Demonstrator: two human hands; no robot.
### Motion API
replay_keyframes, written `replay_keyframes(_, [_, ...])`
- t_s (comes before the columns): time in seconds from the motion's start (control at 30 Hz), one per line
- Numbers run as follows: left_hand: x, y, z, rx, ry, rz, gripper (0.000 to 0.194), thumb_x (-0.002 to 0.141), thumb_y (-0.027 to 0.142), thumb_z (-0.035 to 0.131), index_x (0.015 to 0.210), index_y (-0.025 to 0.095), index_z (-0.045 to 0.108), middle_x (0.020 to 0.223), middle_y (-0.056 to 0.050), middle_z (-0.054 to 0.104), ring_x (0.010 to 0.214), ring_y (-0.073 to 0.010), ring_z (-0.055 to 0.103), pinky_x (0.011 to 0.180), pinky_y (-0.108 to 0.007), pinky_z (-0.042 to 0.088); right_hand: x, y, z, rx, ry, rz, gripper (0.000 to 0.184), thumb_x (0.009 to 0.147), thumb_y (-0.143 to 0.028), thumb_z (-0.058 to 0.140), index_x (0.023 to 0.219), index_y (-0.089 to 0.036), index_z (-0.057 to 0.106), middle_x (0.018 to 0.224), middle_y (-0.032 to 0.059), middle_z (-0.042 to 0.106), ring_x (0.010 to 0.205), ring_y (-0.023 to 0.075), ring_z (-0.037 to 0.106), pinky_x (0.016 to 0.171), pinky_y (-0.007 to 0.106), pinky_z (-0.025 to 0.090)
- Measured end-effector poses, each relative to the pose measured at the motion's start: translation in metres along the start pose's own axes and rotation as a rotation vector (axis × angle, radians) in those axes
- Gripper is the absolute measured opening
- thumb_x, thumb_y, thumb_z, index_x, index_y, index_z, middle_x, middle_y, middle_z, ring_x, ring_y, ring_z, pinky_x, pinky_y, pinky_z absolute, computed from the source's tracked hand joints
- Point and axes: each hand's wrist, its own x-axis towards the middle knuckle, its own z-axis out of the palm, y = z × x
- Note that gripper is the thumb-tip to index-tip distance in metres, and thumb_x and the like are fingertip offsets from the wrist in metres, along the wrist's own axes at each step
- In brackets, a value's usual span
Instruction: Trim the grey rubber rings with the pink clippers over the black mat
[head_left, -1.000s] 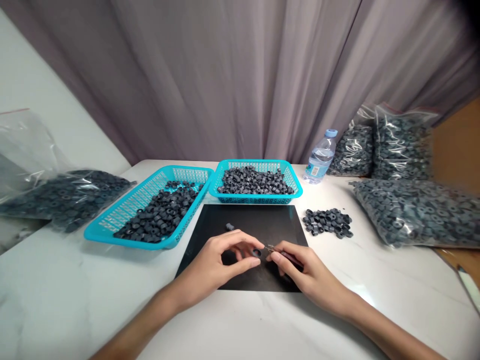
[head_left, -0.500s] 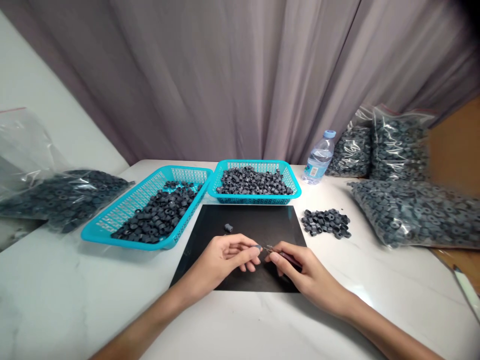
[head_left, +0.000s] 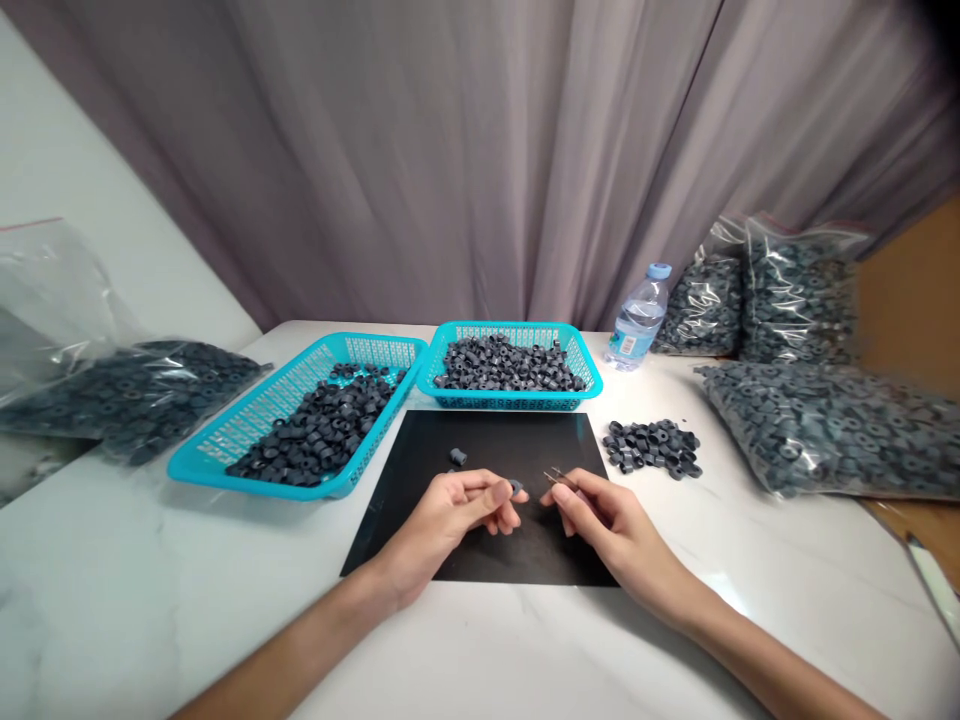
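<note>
Over the black mat point(head_left: 420, 440) my left hand point(head_left: 472, 505) pinches a small dark grey plastic piece point(head_left: 516, 486) between thumb and fingertips. My right hand point(head_left: 600, 515) is closed around tweezers point(head_left: 553, 474), whose two thin metal tips point left and stand slightly apart. A gap lies between the tips and the piece. One more dark grey piece point(head_left: 457, 457) rests on the mat just beyond my left hand. To the right of the mat a loose pile of dark grey pieces point(head_left: 651, 446) lies on the white table.
Two blue plastic baskets point(head_left: 187, 465) point(head_left: 510, 401) of dark pieces stand at the left and back. A water bottle point(head_left: 637, 318) is behind the pile. Clear bags of pieces lie left point(head_left: 165, 390) and right point(head_left: 832, 425), with more bags point(head_left: 795, 290) behind.
The tweezers have drawn back to the right, away from the piece in my left hand. The left thumb and fingers have shifted around that piece.
</note>
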Motion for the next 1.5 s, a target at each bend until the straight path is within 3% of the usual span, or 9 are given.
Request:
replay_keyframes(0.5, [0.002,-0.004,-0.009,0.074,0.056,0.112,0.038,0.085,0.052,0.073,0.082,0.015,0.072,0.068,-0.004,0.070,0.065,-0.0153,0.057,0.067,-0.028,0.045,0.000,0.000,0.001,-0.039,-0.036,0.006,0.043,0.101,-0.055,0.048,0.091,-0.017,0.067,0.068,-0.0017,0.052,0.065,0.0142,0.049,0.059,0.026,0.035])
replay_keyframes(0.6, [-0.005,0.008,-0.019,0.425,0.268,0.326,0.030,0.089,0.048,0.069,0.089,0.019,0.075,0.073,-0.004,0.073,0.068,-0.0187,0.062,0.070,-0.032,0.049,-0.001,-0.001,0.003,-0.044,-0.048,0.021,0.044,0.101,-0.056,0.047,0.092,-0.017,0.067,0.068,-0.0016,0.052,0.064,0.0142,0.049,0.058,0.026,0.035])
replay_keyframes(0.73, [-0.019,0.033,-0.049,1.084,0.767,0.671,0.020,0.094,0.041,0.063,0.086,0.026,0.074,0.079,-0.003,0.074,0.077,-0.0223,0.062,0.086,-0.038,0.045,-0.002,-0.002,0.005,-0.048,-0.061,0.012,0.044,0.101,-0.055,0.048,0.093,-0.017,0.067,0.069,-0.0011,0.053,0.065,0.0144,0.050,0.057,0.026,0.035])
replay_keyframes(0.8, [-0.024,0.044,-0.065,1.318,0.972,0.641,0.026,0.098,0.043,0.057,0.085,0.025,0.071,0.080,-0.005,0.072,0.079,-0.0242,0.061,0.086,-0.039,0.043,-0.003,-0.001,0.006,-0.054,-0.061,-0.002,0.044,0.101,-0.055,0.047,0.091,-0.017,0.067,0.069,-0.0011,0.053,0.064,0.0141,0.049,0.057,0.026,0.035])
replay_keyframes(0.87, [-0.027,0.051,-0.076,1.500,1.051,0.537,0.032,0.099,0.046,0.054,0.083,0.023,0.069,0.078,-0.006,0.069,0.083,-0.0277,0.061,0.085,-0.042,0.041,-0.003,-0.001,0.006,-0.061,-0.063,-0.010,0.045,0.101,-0.056,0.047,0.091,-0.017,0.067,0.068,-0.0012,0.053,0.063,0.0141,0.049,0.056,0.025,0.035])
replay_keyframes(0.97, [-0.029,0.053,-0.079,1.634,1.037,0.431,0.032,0.098,0.049,0.052,0.090,0.022,0.068,0.081,-0.005,0.068,0.091,-0.0317,0.060,0.090,-0.046,0.037,-0.002,-0.001,0.006,-0.068,-0.070,-0.016,0.045,0.101,-0.056,0.047,0.091,-0.017,0.067,0.068,-0.0014,0.053,0.063,0.0140,0.049,0.056,0.025,0.035])
replay_keyframes(1.07, [-0.026,0.047,-0.069,1.577,0.973,0.482,0.027,0.099,0.043,0.053,0.102,0.021,0.068,0.086,-0.004,0.068,0.091,-0.0297,0.060,0.091,-0.044,0.036,-0.002,-0.001,0.007,-0.068,-0.074,-0.020,0.043,0.102,-0.054,0.047,0.090,-0.017,0.067,0.068,-0.0016,0.053,0.063,0.0135,0.049,0.056,0.025,0.035])
replay_keyframes(1.23, [-0.013,0.027,-0.048,1.432,0.391,0.502,0.020,0.099,0.036,0.055,0.096,0.021,0.068,0.095,-0.004,0.070,0.090,-0.0238,0.066,0.088,-0.036,0.042,-0.003,0.000,0.006,-0.063,-0.080,-0.023,0.041,0.103,-0.051,0.047,0.090,-0.017,0.067,0.068,-0.0016,0.053,0.063,0.0131,0.049,0.057,0.025,0.035])
replay_keyframes(1.5, [-0.012,0.012,-0.046,1.510,0.290,0.378,0.025,0.095,0.035,0.063,0.115,0.021,0.066,0.106,-0.007,0.073,0.099,-0.0277,0.070,0.084,-0.036,0.048,-0.003,-0.003,0.004,-0.069,-0.091,-0.022,0.039,0.103,-0.049,0.048,0.091,-0.017,0.067,0.069,-0.0015,0.054,0.065,0.0134,0.050,0.058,0.025,0.036])
